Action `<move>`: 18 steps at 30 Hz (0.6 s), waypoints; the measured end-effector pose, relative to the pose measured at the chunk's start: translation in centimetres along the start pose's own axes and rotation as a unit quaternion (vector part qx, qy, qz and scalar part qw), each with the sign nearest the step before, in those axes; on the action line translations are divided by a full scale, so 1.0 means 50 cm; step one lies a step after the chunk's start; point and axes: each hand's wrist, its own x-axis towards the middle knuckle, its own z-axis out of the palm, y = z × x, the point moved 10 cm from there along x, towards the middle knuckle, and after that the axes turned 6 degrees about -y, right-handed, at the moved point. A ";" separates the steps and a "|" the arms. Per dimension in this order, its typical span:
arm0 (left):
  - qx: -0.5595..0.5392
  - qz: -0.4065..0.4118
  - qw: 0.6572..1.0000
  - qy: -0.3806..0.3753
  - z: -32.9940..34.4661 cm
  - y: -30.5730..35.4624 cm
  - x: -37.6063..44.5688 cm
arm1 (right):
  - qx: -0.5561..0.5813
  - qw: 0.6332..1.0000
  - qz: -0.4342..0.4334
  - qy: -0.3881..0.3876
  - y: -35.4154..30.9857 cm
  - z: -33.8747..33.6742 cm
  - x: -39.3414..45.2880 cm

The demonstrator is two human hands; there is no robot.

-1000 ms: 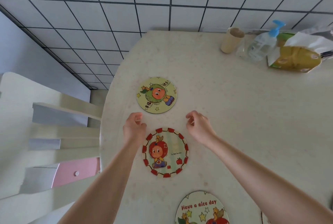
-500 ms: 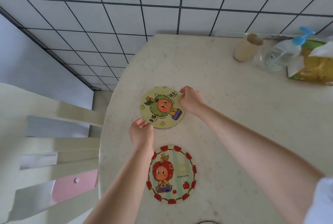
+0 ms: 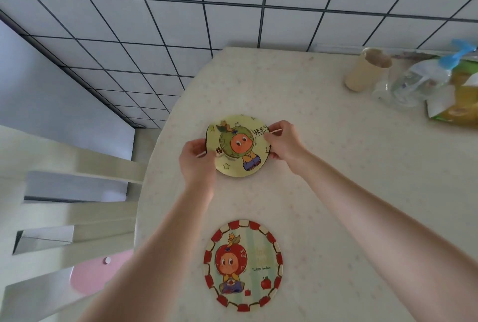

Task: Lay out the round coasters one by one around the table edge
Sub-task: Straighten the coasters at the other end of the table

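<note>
Two hands, left (image 3: 198, 158) and right (image 3: 283, 141), now pinch our green-fruit coaster (image 3: 238, 145) (previously untouched) for repositioning on the bench (image 3: 349, 179).

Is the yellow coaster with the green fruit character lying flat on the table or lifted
Cannot tell for sure. Both hands, left hand and right hand, pinch opposite edges of the yellow coaster; a dark line under its left rim hints at slight lift.

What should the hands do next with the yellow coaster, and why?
Probably set the yellow coaster down flat near the table edge and let go. The left hand and right hand pinch its opposite rims, and its left rim looks lifted. The red-bordered coaster already lies flat nearer the person, so this spot continues the row.
</note>
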 end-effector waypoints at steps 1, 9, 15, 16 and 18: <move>0.012 0.013 1.000 -0.007 0.006 0.016 0.015 | 0.014 1.000 0.001 0.007 0.006 -0.011 -0.003; 0.171 0.099 0.979 -0.056 0.065 0.059 0.065 | -0.040 0.998 -0.028 0.042 0.035 -0.033 -0.035; 0.249 0.133 0.958 -0.053 0.076 0.055 0.063 | -0.170 0.981 -0.071 0.058 0.024 -0.011 -0.038; 0.275 0.141 0.949 -0.059 0.080 0.056 0.060 | -0.183 0.979 -0.072 0.055 0.022 -0.007 -0.038; 0.317 0.146 0.935 -0.067 0.081 0.056 0.051 | -0.203 0.975 -0.070 0.055 0.020 -0.008 -0.040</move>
